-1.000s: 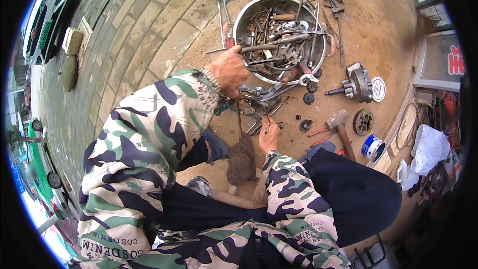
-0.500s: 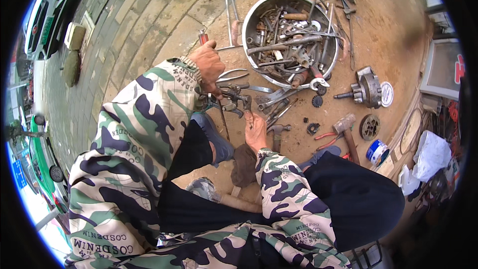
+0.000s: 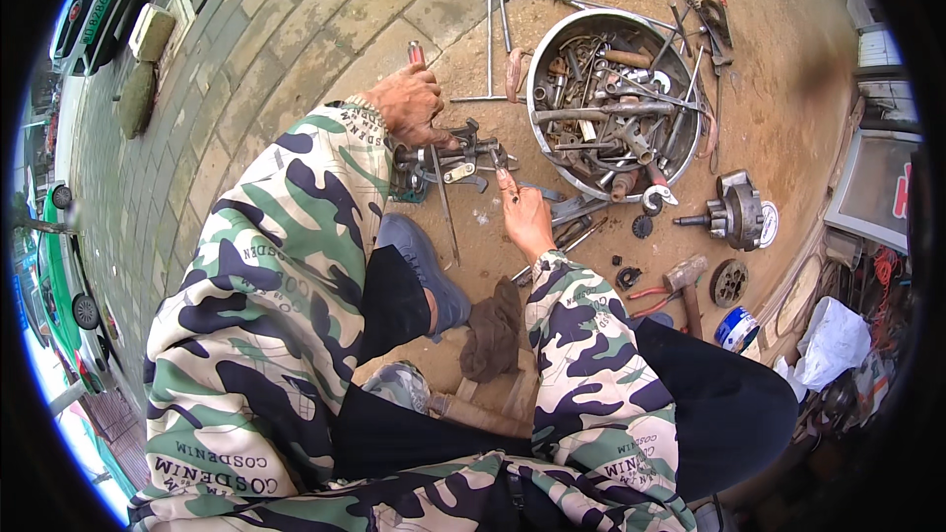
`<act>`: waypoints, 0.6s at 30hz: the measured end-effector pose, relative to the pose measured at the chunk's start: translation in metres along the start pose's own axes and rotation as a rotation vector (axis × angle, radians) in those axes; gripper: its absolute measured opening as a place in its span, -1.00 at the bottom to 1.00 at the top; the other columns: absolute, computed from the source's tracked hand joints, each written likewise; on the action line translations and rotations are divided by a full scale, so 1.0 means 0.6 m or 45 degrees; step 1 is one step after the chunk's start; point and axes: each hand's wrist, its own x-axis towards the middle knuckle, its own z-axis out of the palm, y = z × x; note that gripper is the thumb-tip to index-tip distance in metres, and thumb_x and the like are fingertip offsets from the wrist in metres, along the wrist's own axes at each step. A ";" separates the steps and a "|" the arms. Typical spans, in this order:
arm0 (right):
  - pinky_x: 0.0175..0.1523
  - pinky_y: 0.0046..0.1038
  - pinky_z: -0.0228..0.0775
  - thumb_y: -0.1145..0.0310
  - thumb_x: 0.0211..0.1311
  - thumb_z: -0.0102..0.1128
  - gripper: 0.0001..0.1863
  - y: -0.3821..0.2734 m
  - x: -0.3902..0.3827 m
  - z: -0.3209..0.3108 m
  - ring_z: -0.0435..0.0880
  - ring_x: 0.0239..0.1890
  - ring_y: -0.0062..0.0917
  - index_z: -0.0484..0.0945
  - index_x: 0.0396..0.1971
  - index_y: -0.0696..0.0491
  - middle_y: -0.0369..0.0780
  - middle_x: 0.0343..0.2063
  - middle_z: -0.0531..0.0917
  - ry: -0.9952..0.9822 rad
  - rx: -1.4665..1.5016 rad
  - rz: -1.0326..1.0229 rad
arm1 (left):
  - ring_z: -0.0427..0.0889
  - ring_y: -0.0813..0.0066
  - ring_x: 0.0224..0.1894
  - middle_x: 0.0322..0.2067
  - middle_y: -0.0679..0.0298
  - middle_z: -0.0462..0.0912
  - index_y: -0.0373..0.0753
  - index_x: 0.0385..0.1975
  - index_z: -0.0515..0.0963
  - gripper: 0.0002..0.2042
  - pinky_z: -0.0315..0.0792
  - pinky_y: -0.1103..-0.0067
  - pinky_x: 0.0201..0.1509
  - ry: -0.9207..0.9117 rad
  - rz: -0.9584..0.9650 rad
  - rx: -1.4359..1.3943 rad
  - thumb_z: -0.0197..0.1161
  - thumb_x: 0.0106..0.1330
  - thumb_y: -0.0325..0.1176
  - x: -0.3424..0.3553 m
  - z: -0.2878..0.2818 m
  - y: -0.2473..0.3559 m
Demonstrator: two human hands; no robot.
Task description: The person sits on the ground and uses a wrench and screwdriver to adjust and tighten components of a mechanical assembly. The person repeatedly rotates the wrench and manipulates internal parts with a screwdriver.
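My left hand (image 3: 409,106) is closed around a screwdriver; its red handle (image 3: 416,52) sticks out above the fist and its long thin shaft (image 3: 445,207) runs down toward my shoe. The fingers of that hand also rest against a dark metal mechanism (image 3: 458,153) with levers and a bright plate. My right hand (image 3: 528,219) has its index finger stretched along the mechanism's right end, with the other fingers curled; the thumb is mostly hidden. The mechanism's underside is hidden too. A brown cloth or glove (image 3: 492,335) lies in front of me, between my legs.
Right of the mechanism stands a round metal basin (image 3: 540,128) full of bolts and tools. A T-handled wrench (image 3: 490,39) lies beyond it. At right are a motor-like part with a shaft (image 3: 734,212), a hammer (image 3: 687,281), red-handled pliers (image 3: 650,298), a toothed disc (image 3: 728,282) and a blue-white can (image 3: 737,328).
The view has shifted, so the basin sits farther right and lower. Both hands and the mechanism have moved away from me and leftward relative to the basin. The screwdriver stays in my left hand.
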 end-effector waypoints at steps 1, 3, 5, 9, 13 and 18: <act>-0.07 0.06 0.43 -0.32 0.47 -0.17 -0.17 -0.007 0.006 -0.004 0.63 -0.16 0.28 0.66 -0.30 0.27 0.28 -0.36 0.64 -0.006 0.002 0.031 | 0.56 0.13 0.00 -0.29 0.09 0.66 -0.34 -0.37 0.72 -0.23 0.21 0.19 0.39 0.018 -0.019 -0.025 0.07 0.29 0.44 0.005 0.007 -0.007; -0.06 0.05 0.43 -0.33 0.47 -0.19 -0.16 -0.014 0.021 -0.006 0.64 -0.15 0.27 0.67 -0.31 0.28 0.29 -0.34 0.64 -0.016 0.010 0.099 | 0.55 0.11 0.02 -0.27 0.06 0.66 -0.34 -0.32 0.71 -0.23 0.32 0.26 0.30 -0.074 -0.106 -0.114 0.00 0.37 0.42 0.015 0.031 -0.020; -0.05 0.05 0.43 -0.34 0.47 -0.19 -0.14 -0.016 0.035 0.005 0.64 -0.13 0.26 0.66 -0.31 0.30 0.29 -0.32 0.64 -0.005 0.041 0.166 | 0.55 0.10 0.03 -0.26 0.06 0.66 -0.34 -0.31 0.71 -0.24 0.36 0.27 0.26 -0.040 -0.144 -0.200 -0.02 0.40 0.40 0.024 0.074 -0.033; -0.10 -0.03 0.43 -0.33 0.47 -0.14 -0.11 -0.018 0.056 0.027 0.67 -0.23 0.14 0.61 -0.38 0.38 0.25 -0.41 0.64 -0.002 0.251 0.279 | 0.55 0.09 0.03 -0.20 0.03 0.67 -0.32 -0.23 0.73 -0.26 0.37 0.27 0.24 -0.095 -0.175 -0.273 -0.05 0.44 0.36 0.036 0.073 -0.038; -0.38 -0.15 0.33 -0.31 0.47 -0.07 -0.16 -0.012 0.074 0.045 0.50 -0.52 -0.26 0.49 -0.54 0.32 -0.02 -0.61 0.53 -0.052 0.504 0.367 | 0.57 0.05 0.01 -0.23 -0.01 0.68 -0.35 -0.26 0.73 -0.26 0.42 0.27 0.19 -0.140 -0.238 -0.337 -0.03 0.44 0.35 0.052 0.079 -0.044; -0.73 -0.40 -0.09 -0.22 0.47 0.06 -0.36 -0.014 0.044 0.020 0.18 -0.81 -0.59 0.28 -0.63 0.01 -0.38 -0.77 0.32 -0.207 0.928 0.509 | 0.60 0.00 -0.03 -0.25 -0.04 0.68 -0.40 -0.31 0.72 -0.25 0.47 0.27 0.13 -0.182 -0.238 -0.363 0.02 0.41 0.35 0.055 0.082 -0.048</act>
